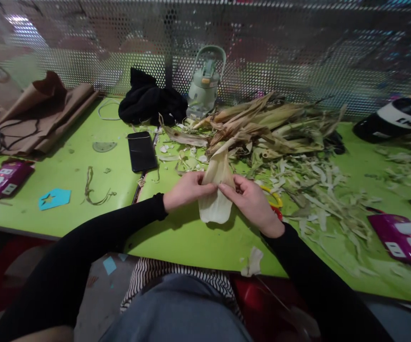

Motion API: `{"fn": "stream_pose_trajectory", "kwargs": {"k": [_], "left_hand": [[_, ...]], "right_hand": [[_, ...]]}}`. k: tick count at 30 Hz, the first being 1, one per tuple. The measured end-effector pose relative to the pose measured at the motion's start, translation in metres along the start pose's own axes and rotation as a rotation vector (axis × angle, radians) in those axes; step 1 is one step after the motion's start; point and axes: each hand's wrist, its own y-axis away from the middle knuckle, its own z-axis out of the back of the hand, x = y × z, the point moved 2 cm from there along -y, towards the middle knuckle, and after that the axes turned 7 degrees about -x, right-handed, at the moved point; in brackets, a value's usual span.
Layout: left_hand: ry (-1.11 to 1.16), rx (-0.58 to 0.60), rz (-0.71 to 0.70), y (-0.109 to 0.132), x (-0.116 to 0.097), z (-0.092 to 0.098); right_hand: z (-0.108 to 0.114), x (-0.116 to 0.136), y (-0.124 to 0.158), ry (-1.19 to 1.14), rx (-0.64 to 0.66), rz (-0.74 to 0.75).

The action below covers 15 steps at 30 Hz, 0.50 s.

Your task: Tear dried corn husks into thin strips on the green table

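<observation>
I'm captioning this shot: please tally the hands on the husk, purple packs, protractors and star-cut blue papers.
Left hand and right hand on the husk: 2
Purple packs: 2
Protractor: 1
Star-cut blue paper: 1
Total: 6

Black phone (142, 153) near a clear protractor (104, 147), green bottle (203, 88) beside black cloth (152, 103), brown paper (51, 111) farther left.

We look from one camera on the person's head, facing forward and down. Our view runs from the grey-blue clothing (177, 308) at the bottom edge, across the green table (177, 242), to the perforated panel (127, 47) behind it. We are near: the left hand (187, 191) and right hand (257, 202) sit close to mid-frame.
</observation>
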Motion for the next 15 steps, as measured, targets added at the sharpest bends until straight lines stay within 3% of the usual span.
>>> {"fn": "stream_pose_trajectory", "kwargs": {"k": [4, 15], "left_hand": [[-0.030, -0.009, 0.027, 0.001, -0.002, -0.001], [-0.262, -0.085, -0.165, 0.000, 0.003, -0.001]], "right_hand": [[-0.001, 0.002, 0.001, -0.017, 0.002, 0.010], [-0.001, -0.009, -0.001, -0.029, 0.083, -0.032]]}}
